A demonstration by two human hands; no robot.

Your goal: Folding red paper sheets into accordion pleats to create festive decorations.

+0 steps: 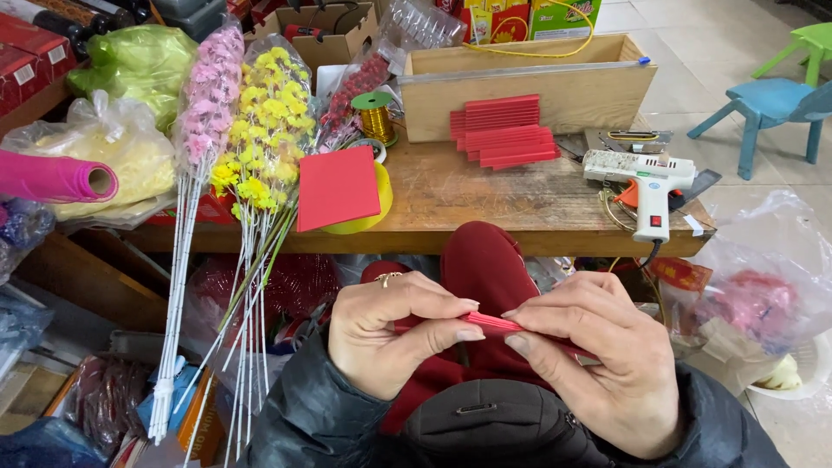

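Observation:
My left hand (394, 334) and my right hand (594, 355) both pinch a narrow strip of folded red paper (492, 324) over my lap, below the front edge of the wooden table (485, 204). The left thumb and fingers press the strip's left end, where most of it is hidden. My right fingers grip its right part. A ring sits on a finger of my left hand.
On the table lie a stack of pleated red paper pieces (507, 132), a red square sheet (338, 187), a white glue gun (646, 184), a wooden box (529, 82) and a gold wire spool (375, 114). Artificial yellow flowers (264, 130) and pink flowers (208, 91) lean at the left. A blue stool (771, 108) stands at the right.

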